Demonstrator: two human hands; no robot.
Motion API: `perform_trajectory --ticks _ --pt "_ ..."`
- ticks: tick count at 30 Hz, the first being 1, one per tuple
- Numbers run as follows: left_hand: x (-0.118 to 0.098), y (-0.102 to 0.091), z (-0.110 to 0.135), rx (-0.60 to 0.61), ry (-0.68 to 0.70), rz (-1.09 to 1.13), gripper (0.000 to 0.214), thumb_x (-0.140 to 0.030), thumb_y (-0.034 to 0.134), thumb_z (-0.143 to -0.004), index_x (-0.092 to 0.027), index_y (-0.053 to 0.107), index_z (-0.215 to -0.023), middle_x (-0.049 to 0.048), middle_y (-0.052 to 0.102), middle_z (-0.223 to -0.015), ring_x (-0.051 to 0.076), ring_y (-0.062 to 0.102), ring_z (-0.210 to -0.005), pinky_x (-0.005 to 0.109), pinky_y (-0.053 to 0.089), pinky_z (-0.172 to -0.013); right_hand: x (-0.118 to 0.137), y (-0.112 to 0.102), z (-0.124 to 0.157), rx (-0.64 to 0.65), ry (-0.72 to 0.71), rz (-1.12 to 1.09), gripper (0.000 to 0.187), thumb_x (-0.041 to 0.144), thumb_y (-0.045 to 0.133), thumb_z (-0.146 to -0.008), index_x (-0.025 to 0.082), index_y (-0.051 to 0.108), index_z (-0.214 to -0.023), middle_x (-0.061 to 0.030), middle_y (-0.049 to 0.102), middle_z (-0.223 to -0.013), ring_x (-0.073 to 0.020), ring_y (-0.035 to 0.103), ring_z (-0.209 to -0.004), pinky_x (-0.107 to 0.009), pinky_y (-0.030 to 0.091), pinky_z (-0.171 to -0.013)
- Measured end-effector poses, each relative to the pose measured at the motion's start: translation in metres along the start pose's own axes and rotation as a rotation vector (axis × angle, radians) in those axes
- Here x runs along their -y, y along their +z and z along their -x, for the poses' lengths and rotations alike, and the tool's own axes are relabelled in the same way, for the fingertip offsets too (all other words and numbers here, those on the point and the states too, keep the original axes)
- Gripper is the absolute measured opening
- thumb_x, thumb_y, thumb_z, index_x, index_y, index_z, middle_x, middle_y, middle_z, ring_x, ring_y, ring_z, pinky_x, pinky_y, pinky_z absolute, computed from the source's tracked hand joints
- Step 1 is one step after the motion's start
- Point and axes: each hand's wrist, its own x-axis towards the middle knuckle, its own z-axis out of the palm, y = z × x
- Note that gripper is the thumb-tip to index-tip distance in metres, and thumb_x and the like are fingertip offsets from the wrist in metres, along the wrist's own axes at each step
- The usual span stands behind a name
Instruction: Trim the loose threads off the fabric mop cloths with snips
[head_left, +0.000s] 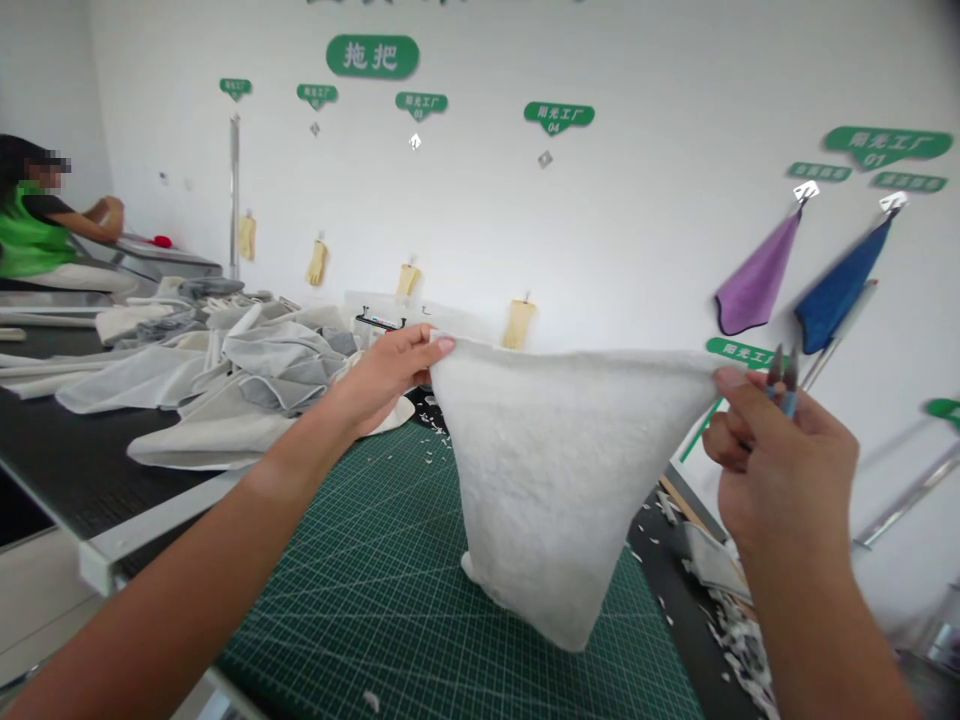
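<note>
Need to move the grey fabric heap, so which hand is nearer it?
Left: the left hand sits beside the grey fabric heap; the right hand is farther right, beyond the white padded cloth.

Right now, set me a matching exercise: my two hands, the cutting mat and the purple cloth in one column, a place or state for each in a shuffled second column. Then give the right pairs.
1 left hand
2 right hand
3 green cutting mat
4 purple cloth

A hanging on the wall
B lying flat beneath the raised fabric
C pinching one corner of the white fabric
D pinching the opposite corner while also holding small snips

Pairs: 1-C, 2-D, 3-B, 4-A
</note>
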Motion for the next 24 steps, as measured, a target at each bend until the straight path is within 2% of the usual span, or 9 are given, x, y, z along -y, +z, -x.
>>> perform_trajectory --ticks 4,7,9,12,14,16,19,21,24 --pt "0.012 -0.007 0.007 0.227 -0.181 0.083 0.026 -0.04 0.065 -0.088 -0.017 0.07 -0.099 0.0106 0.07 -0.101 0.022 0.065 -0.099 0.036 0.054 -0.087 -0.006 -0.023 0.007 -0.015 0.162 0.037 0.024 0.02 0.086 -0.07 0.016 0.064 -0.08 0.0078 0.032 -0.062 -0.0032 0.021 -0.045 -0.021 0.012 -0.037" --pt "0.028 -0.008 0.011 0.325 -0.28 0.109 0.027 -0.04 0.067 -0.087 -0.016 0.071 -0.099 0.0121 0.07 -0.105 0.023 0.063 -0.1 0.037 0.052 -0.089 -0.013 -0.044 0.017 -0.008 0.302 0.089 0.027 0.025 0.087 -0.068 0.017 0.065 -0.081 0.0096 0.026 -0.06 -0.0025 0.02 -0.043 -0.019 0.012 -0.035" --pt "0.042 -0.004 0.014 0.293 -0.331 0.094 0.029 -0.041 0.069 -0.084 -0.015 0.071 -0.096 0.0108 0.069 -0.099 0.02 0.062 -0.093 0.034 0.051 -0.085 -0.02 -0.059 0.025 0.008 0.373 0.136 0.028 0.029 0.088 -0.068 0.017 0.066 -0.081 0.0102 0.024 -0.059 -0.0022 0.019 -0.041 -0.018 0.012 -0.034" --pt "0.068 0.005 0.017 0.14 -0.418 0.046 0.031 -0.042 0.076 -0.077 -0.013 0.068 -0.086 0.0042 0.064 -0.08 0.014 0.056 -0.074 0.027 0.047 -0.072 -0.035 -0.079 0.04 0.02 0.467 0.219 0.033 0.036 0.087 -0.068 0.017 0.066 -0.085 0.011 0.022 -0.058 -0.002 0.02 -0.04 -0.017 0.013 -0.033" --pt "0.085 0.009 0.021 0.09 -0.463 0.051 0.033 -0.043 0.079 -0.074 -0.013 0.067 -0.081 0.0012 0.06 -0.073 0.011 0.052 -0.067 0.024 0.043 -0.067 -0.049 -0.092 0.05 0.036 0.546 0.257 0.038 0.042 0.086 -0.069 0.017 0.065 -0.088 0.0122 0.022 -0.055 -0.002 0.02 -0.038 -0.016 0.013 -0.032" --pt "0.1 0.011 0.024 0.142 -0.5 0.118 0.034 -0.044 0.079 -0.074 -0.013 0.067 -0.081 0.0019 0.062 -0.076 0.011 0.053 -0.069 0.024 0.043 -0.069 -0.067 -0.104 0.06 0.059 0.63 0.278 0.043 0.047 0.085 -0.068 0.017 0.063 -0.089 0.0134 0.022 -0.051 -0.0022 0.02 -0.036 -0.015 0.014 -0.032" --pt "0.123 0.01 0.029 0.237 -0.566 0.249 0.035 -0.044 0.078 -0.075 -0.013 0.072 -0.09 0.0065 0.068 -0.091 0.014 0.059 -0.082 0.027 0.046 -0.08 -0.098 -0.119 0.074 0.062 0.729 0.324 0.047 0.05 0.085 -0.066 0.017 0.06 -0.088 0.0138 0.025 -0.047 -0.0031 0.021 -0.035 -0.016 0.014 -0.033" --pt "0.14 0.01 0.032 0.227 -0.586 0.289 0.036 -0.044 0.078 -0.075 -0.014 0.072 -0.094 0.0082 0.07 -0.099 0.016 0.062 -0.088 0.03 0.047 -0.087 -0.12 -0.129 0.083 0.062 0.8 0.354 0.047 0.051 0.085 -0.064 0.018 0.058 -0.083 0.0132 0.027 -0.046 -0.0036 0.022 -0.035 -0.016 0.013 -0.033" --pt "0.165 0.014 0.038 0.136 -0.542 0.213 0.035 -0.044 0.078 -0.074 -0.014 0.071 -0.091 0.0079 0.07 -0.096 0.017 0.063 -0.088 0.032 0.048 -0.088 -0.149 -0.141 0.092 0.08 0.908 0.42 0.046 0.052 0.083 -0.063 0.02 0.054 -0.078 0.0128 0.028 -0.045 -0.0045 0.021 -0.034 -0.017 0.012 -0.033"
